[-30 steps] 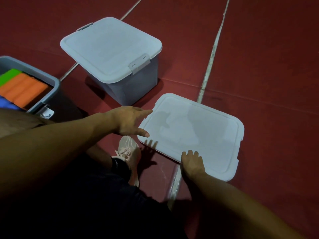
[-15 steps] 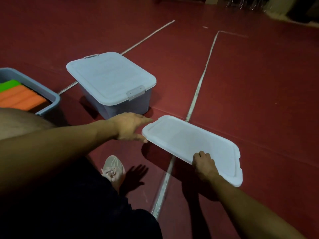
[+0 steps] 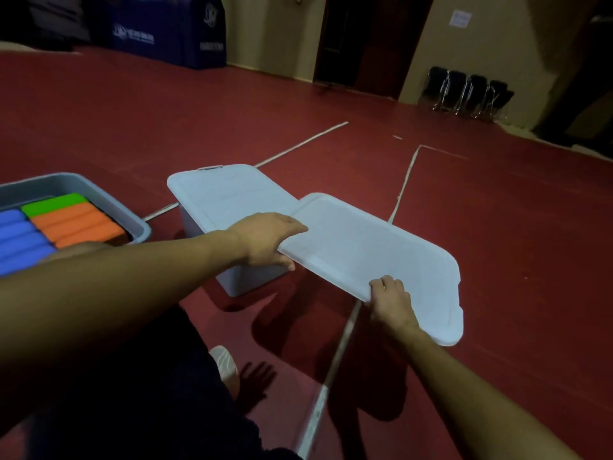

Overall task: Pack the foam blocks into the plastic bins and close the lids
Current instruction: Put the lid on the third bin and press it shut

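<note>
A loose white lid (image 3: 374, 254) hangs in the air above the red floor, held by both hands. My left hand (image 3: 268, 239) grips its left edge and my right hand (image 3: 389, 300) grips its near edge. Behind it stands a grey bin (image 3: 245, 277) with its own lid (image 3: 225, 194) shut on top. At the far left an open grey bin (image 3: 109, 200) holds blue foam blocks (image 3: 20, 240), orange foam blocks (image 3: 79, 225) and a green foam block (image 3: 54, 204).
White lines (image 3: 403, 187) cross the red floor. Dark chairs (image 3: 467, 94) stand against the far wall on the right, and a dark banner (image 3: 166, 31) stands at the back left. My shoe (image 3: 225, 363) shows below the lid.
The lid has come off the floor and risen, held by both hands. The view has tilted up, so the far wall now shows.
</note>
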{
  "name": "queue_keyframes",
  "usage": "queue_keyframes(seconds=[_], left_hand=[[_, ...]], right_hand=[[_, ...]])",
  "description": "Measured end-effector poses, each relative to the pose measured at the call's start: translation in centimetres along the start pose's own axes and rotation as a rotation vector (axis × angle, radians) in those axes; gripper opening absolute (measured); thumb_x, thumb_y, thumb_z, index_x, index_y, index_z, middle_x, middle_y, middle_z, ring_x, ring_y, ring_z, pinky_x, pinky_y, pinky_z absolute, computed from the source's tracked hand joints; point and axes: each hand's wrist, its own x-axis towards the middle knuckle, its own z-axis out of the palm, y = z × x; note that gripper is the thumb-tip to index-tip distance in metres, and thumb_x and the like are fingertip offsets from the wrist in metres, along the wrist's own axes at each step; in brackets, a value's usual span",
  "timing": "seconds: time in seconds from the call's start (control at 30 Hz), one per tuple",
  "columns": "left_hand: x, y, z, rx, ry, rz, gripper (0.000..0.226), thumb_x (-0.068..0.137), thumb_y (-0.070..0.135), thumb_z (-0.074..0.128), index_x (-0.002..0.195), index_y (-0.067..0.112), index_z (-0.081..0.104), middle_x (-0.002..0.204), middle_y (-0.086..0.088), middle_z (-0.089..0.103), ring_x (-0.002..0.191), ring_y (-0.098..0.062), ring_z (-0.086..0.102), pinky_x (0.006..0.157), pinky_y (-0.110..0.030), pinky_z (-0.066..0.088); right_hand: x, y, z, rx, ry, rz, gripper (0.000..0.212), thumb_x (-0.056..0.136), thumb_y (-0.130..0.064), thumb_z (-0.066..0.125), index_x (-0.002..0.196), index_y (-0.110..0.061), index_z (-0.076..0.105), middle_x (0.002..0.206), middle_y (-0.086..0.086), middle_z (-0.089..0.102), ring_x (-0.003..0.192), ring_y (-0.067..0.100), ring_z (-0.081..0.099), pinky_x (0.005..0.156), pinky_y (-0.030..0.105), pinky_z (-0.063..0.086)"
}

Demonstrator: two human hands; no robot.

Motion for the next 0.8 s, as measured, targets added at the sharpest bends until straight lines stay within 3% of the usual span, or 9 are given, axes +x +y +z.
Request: queue_keyframes(seconds=[0.13, 0.27, 0.33, 0.43, 0.57, 0.67, 0.8], left_hand=[[-0.8, -2.1, -2.4, 0.058, 0.109, -0.033, 0.08, 0.084, 0.053, 0.068, 0.149, 0.021, 0.036, 0.154, 0.002, 0.039, 0.14, -0.019, 0.037, 0.112, -0.038, 0.031], [-2.0, -5.1, -4.6, 0.136, 0.166, -0.15, 0.077, 0.083, 0.054, 0.067, 0.149, 0.026, 0.037, 0.155, 0.005, 0.036, 0.144, -0.016, 0.03, 0.117, -0.052, 0.017], [-2.9, -6.9, -6.0, 0.156, 0.215, -0.185, 0.076, 0.084, 0.053, 0.067, 0.148, 0.026, 0.038, 0.155, 0.004, 0.036, 0.144, -0.015, 0.03, 0.118, -0.052, 0.013], [-5.0, -10.1, -8.8, 0.178, 0.297, -0.222, 0.069, 0.086, 0.047, 0.068, 0.146, 0.023, 0.044, 0.151, 0.003, 0.043, 0.14, -0.018, 0.036, 0.117, -0.048, 0.018], [-9.8, -15.6, -11.4, 0.177, 0.425, -0.244, 0.044, 0.081, 0.029, 0.077, 0.121, 0.016, 0.067, 0.123, -0.005, 0.064, 0.111, -0.029, 0.057, 0.092, -0.042, 0.045], [-14.3, -19.7, -11.9, 0.13, 0.537, -0.326, 0.028, 0.077, 0.019, 0.079, 0.104, 0.014, 0.073, 0.106, -0.005, 0.066, 0.097, -0.03, 0.059, 0.076, -0.039, 0.048], [-20.2, -24.7, -11.2, 0.18, 0.542, -0.416, 0.024, 0.077, 0.019, 0.08, 0.098, 0.015, 0.071, 0.099, -0.005, 0.064, 0.091, -0.03, 0.056, 0.072, -0.043, 0.049]], right_hand=[[3.5, -2.6, -4.2, 0.074, 0.165, -0.109, 0.029, 0.081, -0.009, 0.068, 0.11, -0.005, 0.061, 0.109, 0.015, 0.056, 0.096, 0.036, 0.051, 0.077, 0.044, 0.046], [7.3, -6.8, -8.3, 0.104, 0.284, -0.219, 0.033, 0.082, -0.01, 0.071, 0.112, -0.003, 0.061, 0.109, 0.017, 0.059, 0.093, 0.036, 0.052, 0.077, 0.046, 0.048], [9.2, -9.5, -10.2, 0.114, 0.328, -0.272, 0.034, 0.084, -0.011, 0.069, 0.116, -0.003, 0.06, 0.112, 0.016, 0.058, 0.096, 0.035, 0.051, 0.079, 0.046, 0.046], [12.0, -14.1, -12.5, 0.111, 0.373, -0.356, 0.038, 0.086, -0.015, 0.07, 0.121, -0.003, 0.059, 0.116, 0.016, 0.057, 0.1, 0.036, 0.051, 0.082, 0.047, 0.046], [15.5, -21.6, -15.4, 0.127, 0.403, -0.487, 0.039, 0.086, -0.016, 0.072, 0.121, -0.004, 0.058, 0.117, 0.014, 0.056, 0.101, 0.036, 0.051, 0.081, 0.046, 0.045], [17.4, -27.5, -16.6, 0.125, 0.429, -0.613, 0.039, 0.083, -0.012, 0.075, 0.117, -0.003, 0.06, 0.114, 0.015, 0.058, 0.096, 0.037, 0.052, 0.076, 0.046, 0.045], [19.1, -35.5, -16.8, 0.113, 0.438, -0.749, 0.038, 0.083, -0.013, 0.074, 0.118, -0.004, 0.059, 0.113, 0.014, 0.057, 0.094, 0.035, 0.051, 0.074, 0.044, 0.042]])
